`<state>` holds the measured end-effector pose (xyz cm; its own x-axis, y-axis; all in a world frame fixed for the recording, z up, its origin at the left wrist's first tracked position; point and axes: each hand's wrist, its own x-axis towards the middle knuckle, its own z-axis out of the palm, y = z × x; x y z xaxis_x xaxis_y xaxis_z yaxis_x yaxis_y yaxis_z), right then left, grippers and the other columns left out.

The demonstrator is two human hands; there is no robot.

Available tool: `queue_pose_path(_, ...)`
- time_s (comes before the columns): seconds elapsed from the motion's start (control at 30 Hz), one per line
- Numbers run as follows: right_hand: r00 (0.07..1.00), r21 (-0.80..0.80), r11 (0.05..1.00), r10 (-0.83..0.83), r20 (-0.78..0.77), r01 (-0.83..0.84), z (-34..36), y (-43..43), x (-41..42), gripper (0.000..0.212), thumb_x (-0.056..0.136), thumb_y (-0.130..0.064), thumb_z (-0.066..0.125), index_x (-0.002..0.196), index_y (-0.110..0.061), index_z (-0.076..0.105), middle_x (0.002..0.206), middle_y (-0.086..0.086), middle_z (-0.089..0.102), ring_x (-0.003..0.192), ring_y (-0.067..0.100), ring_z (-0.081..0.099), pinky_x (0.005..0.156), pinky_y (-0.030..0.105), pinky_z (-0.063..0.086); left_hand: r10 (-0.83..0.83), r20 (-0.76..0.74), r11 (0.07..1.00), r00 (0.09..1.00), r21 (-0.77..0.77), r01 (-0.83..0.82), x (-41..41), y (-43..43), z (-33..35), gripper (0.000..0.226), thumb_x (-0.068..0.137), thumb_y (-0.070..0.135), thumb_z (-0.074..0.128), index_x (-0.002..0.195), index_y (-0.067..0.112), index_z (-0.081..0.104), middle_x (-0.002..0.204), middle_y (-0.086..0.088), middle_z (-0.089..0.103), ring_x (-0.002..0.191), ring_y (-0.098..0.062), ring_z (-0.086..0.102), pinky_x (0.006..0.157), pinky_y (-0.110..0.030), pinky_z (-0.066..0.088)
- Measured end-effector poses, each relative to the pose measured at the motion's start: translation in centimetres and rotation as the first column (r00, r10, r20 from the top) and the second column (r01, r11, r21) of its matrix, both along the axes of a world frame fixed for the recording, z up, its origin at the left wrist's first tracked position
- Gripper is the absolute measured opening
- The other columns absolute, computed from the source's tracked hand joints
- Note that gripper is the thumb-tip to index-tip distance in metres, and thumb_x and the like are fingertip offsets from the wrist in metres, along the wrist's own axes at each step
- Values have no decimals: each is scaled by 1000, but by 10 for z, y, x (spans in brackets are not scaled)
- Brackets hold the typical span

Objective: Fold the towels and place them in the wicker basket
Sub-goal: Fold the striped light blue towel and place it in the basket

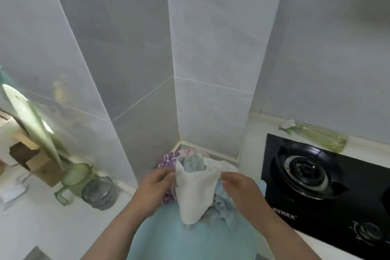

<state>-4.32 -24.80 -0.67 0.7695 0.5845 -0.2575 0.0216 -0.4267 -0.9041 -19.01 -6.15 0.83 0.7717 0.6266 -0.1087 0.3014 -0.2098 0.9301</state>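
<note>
Both hands pinch the top corners of a white towel (195,190), left hand (155,188) and right hand (240,189) closed on its edges above a pile of towels (168,159). The pile, on a light blue cloth (190,238) beside the black stove (320,186), is half hidden; the blurred frame shows no basket clearly.

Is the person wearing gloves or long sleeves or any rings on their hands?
No gloves. The left hand and the right hand are both bare, and the forearms are bare too as far down as the picture shows, so no sleeves are in view. No rings, watch or bracelets show, though the picture is a little blurry.
</note>
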Motion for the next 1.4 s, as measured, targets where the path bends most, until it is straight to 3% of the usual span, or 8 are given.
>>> queue_pose_path(0.27,976,-99,974,-192,105,202,-12,40,-23,35,97,-11,51,129,-17,62,127,-7,61,116,7,55,100,21,40,-329,-240,885,913,259,387,43,64,-60,32,97,20,48,125,30,61,118,15,57,108,-10,57,92,-23,44)
queue_pose_path(0.5,961,-170,967,-149,234,191,-29,61,-17,38,98,-11,45,130,-23,60,130,-11,57,118,5,53,98,16,35,-447,-334,705,830,440,556,66,80,-82,49,93,4,44,137,23,54,139,0,53,128,-18,48,106,-22,33)
queue_pose_path(0.63,916,-256,963,32,399,78,-44,76,-7,36,102,-22,46,137,-20,54,134,-10,55,115,4,50,95,12,31,-471,-212,739,856,436,514,66,82,-94,38,87,2,54,111,31,63,109,10,60,100,-14,56,83,-9,38)
queue_pose_path(0.77,820,-409,912,217,529,23,-62,78,-1,30,98,-30,54,120,-11,65,101,5,67,101,23,57,89,32,41,-443,-139,711,886,548,441,56,88,-101,26,86,13,60,84,38,54,84,16,55,77,-9,50,72,-26,43)
queue_pose_path(0.93,849,-346,938,198,491,-18,-80,72,-19,15,88,-35,67,101,-28,66,75,-12,61,73,3,56,68,17,43,-508,-197,494,839,731,471,42,97,-118,18,81,22,44,78,24,61,85,11,53,77,-13,51,67,-31,46)
queue_pose_path(1.17,775,-300,946,97,624,123,-73,97,-28,38,80,-55,68,103,-25,66,80,-11,59,80,12,56,69,28,44,-648,36,537,761,731,422,26,103,-149,11,69,27,48,72,21,57,91,10,57,86,-5,56,74,-29,49)
queue_pose_path(1.27,706,-307,944,135,695,122,-81,111,-26,44,82,-42,69,57,-17,43,56,-2,37,55,14,35,54,34,30,-629,122,564,768,751,343,23,101,-160,6,73,31,55,71,25,55,95,13,58,87,-5,59,76,-33,51)
queue_pose_path(1.4,786,-12,995,-72,614,101,-78,102,-24,38,90,-26,66,64,-5,48,60,4,44,56,14,38,54,30,32,-603,174,574,779,772,272,21,98,-174,16,79,36,57,69,24,55,91,14,56,84,-4,57,77,-27,47)
